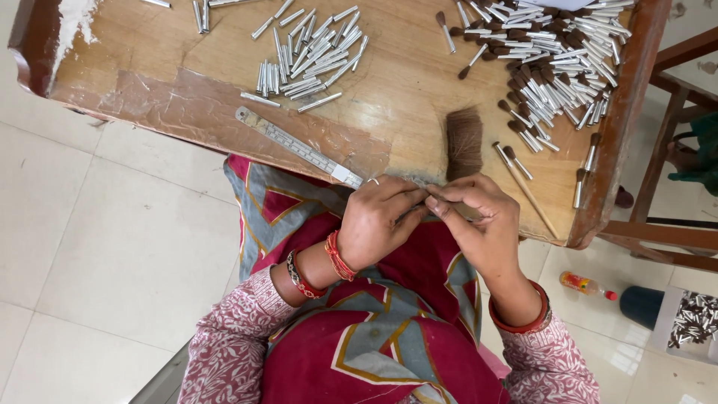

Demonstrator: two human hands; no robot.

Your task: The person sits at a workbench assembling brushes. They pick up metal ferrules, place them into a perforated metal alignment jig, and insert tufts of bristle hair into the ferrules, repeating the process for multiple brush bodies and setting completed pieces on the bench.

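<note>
My left hand (378,221) and my right hand (479,221) meet at the near edge of a wooden table (172,82), fingertips pinched together on something small. It looks like a thin tuft of brown bristles or a ferrule, but the fingers hide most of it. Just beyond my hands a flat bundle of brown bristle hair (464,141) lies on the table. A heap of finished small brushes with metal ferrules (557,60) fills the far right. A pile of empty metal tubes (310,56) lies at the far middle.
A steel ruler (298,147) lies slantwise by my left hand. A thin wooden stick (527,191) rests at the right. On the tiled floor to the right are a small bottle (587,284), a white tray of metal pieces (692,318) and a wooden chair frame (666,150).
</note>
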